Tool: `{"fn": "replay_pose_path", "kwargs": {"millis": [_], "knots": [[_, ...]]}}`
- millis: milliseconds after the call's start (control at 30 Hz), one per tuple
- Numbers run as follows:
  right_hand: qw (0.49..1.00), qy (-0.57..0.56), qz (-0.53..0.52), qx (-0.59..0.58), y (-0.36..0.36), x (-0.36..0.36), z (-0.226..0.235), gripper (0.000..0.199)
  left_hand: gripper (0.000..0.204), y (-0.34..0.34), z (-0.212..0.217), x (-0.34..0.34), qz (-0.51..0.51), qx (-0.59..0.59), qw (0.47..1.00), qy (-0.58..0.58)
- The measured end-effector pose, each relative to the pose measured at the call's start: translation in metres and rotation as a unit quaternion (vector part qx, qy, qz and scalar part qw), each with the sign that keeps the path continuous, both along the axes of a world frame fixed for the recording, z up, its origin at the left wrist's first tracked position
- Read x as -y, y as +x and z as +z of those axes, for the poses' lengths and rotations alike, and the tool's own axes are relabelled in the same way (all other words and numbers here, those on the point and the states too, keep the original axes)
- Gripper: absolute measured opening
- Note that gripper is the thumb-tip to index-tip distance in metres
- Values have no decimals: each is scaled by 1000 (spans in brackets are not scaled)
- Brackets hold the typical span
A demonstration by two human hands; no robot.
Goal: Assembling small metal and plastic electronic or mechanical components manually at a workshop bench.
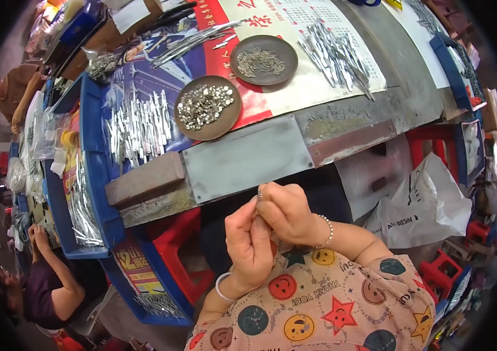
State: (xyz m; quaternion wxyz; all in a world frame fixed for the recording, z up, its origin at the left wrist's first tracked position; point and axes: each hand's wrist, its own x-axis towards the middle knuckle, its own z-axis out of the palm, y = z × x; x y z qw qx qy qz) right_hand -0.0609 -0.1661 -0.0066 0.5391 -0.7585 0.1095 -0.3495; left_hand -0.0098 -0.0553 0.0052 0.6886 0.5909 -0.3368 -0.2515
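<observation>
A small metal piece (260, 192) was held in the air between the two hands, in front of the near edge of the surface (415, 79) and above the person's lap. By the right hand (286, 213) it was pinched between thumb and curled forefinger; the thumb and forefinger of the left hand (249, 241) were pressed together just below, and its lower part was apparently gripped there too. How firmly it was squeezed could not be told.

The piece is judged to have been very light and stiff, smooth enough to be slippery, and perhaps easily bent if it was thin. It would be best taken by its flat sides near one end, with fingertips only, so that the other end was left free.

Only a narrow, silvery, slender tip was shown; the rest was hidden by the fingers, and its full shape could not be made out. A similar bright sheen was shown by the loose strips (140, 128) piled on the surface and by the round discs (204, 107) gathered in the nearer brown dish (226, 125).
</observation>
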Motion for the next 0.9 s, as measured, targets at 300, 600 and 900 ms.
{"fn": "replay_pose_path", "kwargs": {"millis": [300,600,900], "knots": [[993,-89,-60,58,-4,5,-5,16,17,-7,7,6,15,-79,997,2],[995,71,28,-61,-19,47,23,25,23,37,18,3,-18,-67,995,72],[902,-357,-1,-244,31,173,44,77,12,183,54,18,128,216,949,190]]}}
